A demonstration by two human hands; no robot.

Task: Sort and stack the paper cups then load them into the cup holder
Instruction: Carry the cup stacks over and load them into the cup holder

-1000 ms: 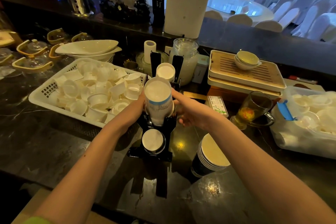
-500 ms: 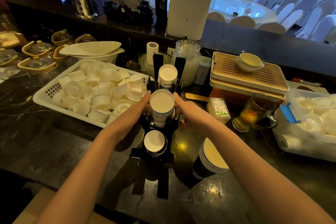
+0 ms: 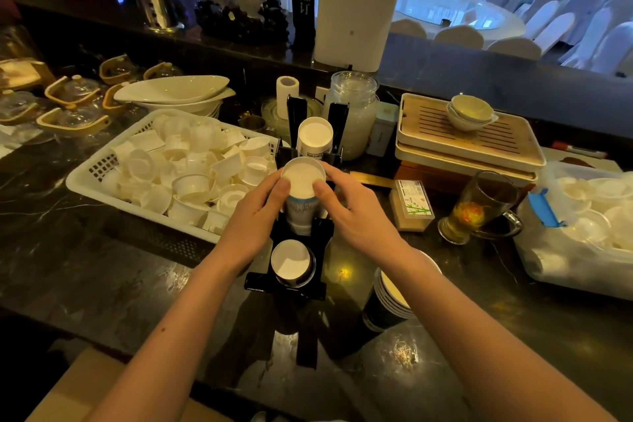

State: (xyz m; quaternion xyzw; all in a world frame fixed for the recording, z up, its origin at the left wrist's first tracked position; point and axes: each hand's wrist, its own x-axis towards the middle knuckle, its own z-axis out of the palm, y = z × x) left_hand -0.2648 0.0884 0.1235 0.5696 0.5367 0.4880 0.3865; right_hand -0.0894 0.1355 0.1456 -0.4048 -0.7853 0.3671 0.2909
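Cups (image 3: 302,195): a white stack, bases up, stands in the middle slot of the black holder (image 3: 317,279) on the dark counter (image 3: 102,267). We see the left hand (image 3: 251,219) and right hand (image 3: 356,216) on either side of the stack's top. The left thumb lies on the upturned base at its left edge; the right thumb lies on it at the right edge; the remaining fingers curl around the sides. We read both hands as gripping the stack.

Front slot of the holder: a shorter stack (image 3: 292,262), base up, seated low. Rear slot: a third stack (image 3: 314,137) between two black uprights.

Right of the holder, near the right forearm, a dark-sided stack (image 3: 388,305) leans on the counter, partly hidden by the arm.

Left: a white basket (image 3: 85,181) with loose small white cups. Right: a glass mug (image 3: 479,209) with amber liquid, a small box (image 3: 412,204) beside it, and a wooden tray (image 3: 479,137) behind.
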